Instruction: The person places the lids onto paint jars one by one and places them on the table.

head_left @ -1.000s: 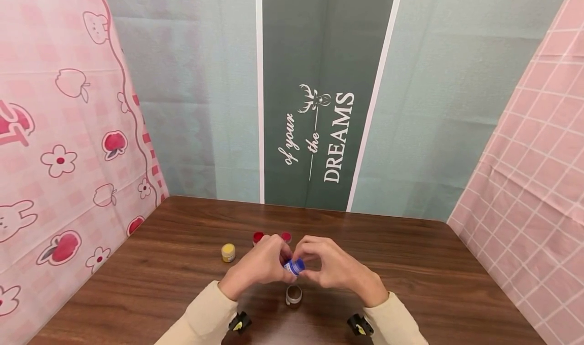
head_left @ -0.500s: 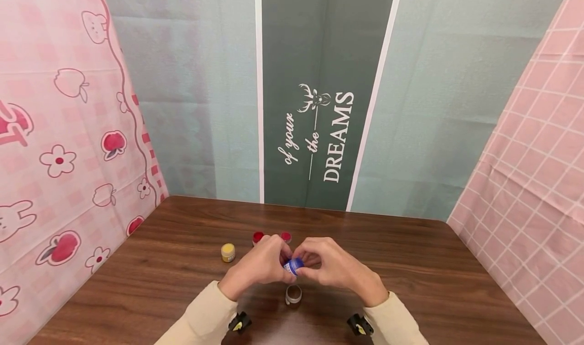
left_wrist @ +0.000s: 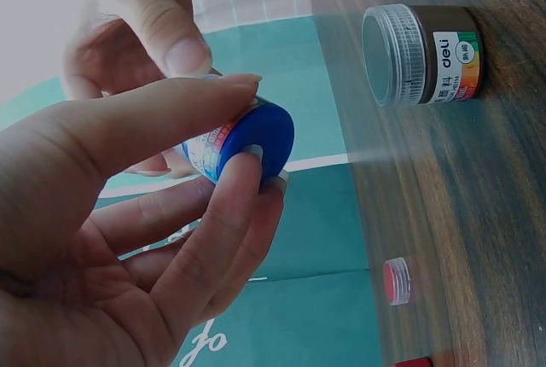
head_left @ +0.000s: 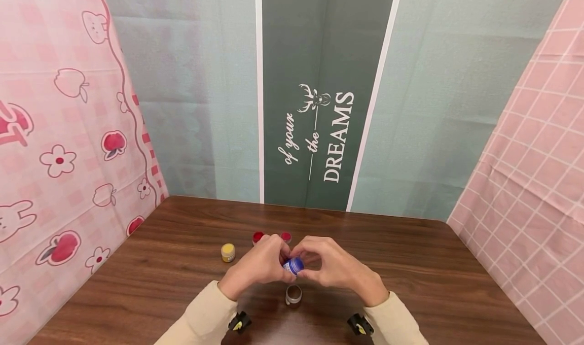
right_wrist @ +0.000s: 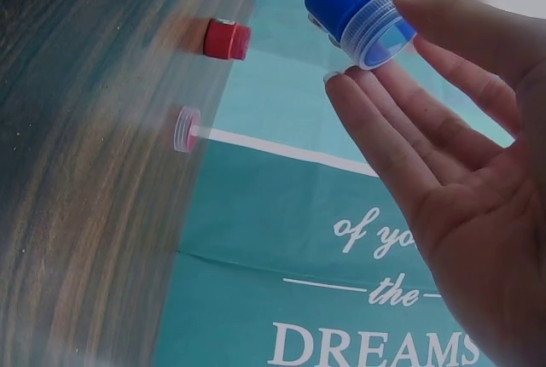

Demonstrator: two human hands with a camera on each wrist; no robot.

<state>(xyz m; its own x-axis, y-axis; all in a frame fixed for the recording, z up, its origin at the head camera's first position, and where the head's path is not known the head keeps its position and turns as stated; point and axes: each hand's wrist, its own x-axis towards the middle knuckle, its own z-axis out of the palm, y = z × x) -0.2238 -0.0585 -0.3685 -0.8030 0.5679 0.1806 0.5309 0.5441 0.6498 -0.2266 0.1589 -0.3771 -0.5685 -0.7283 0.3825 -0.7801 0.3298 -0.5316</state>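
Observation:
A small blue paint jar (head_left: 293,267) is held tilted above the table between both hands. My left hand (head_left: 264,260) grips its blue body (left_wrist: 269,141), thumb on one side and fingertips at the base. Its clear screw lid (right_wrist: 372,39) faces my right hand (head_left: 335,266). In the right wrist view, that hand's thumb touches the lid's edge, while the fairly straight fingers (right_wrist: 375,124) spread just beneath it. Below the hands a brown paint jar (head_left: 294,295) with a clear lid stands upright on the table.
Behind the left hand stands a red jar (head_left: 258,237), and a clear lid (head_left: 286,237) with red inside lies near it. A yellow jar (head_left: 228,252) is at the left. Patterned cloths hang around the wooden table (head_left: 410,264).
The right fingers closed in on the blue jar's lid half a second ago and have now spread apart from it again. The left hand and the other jars stay put.

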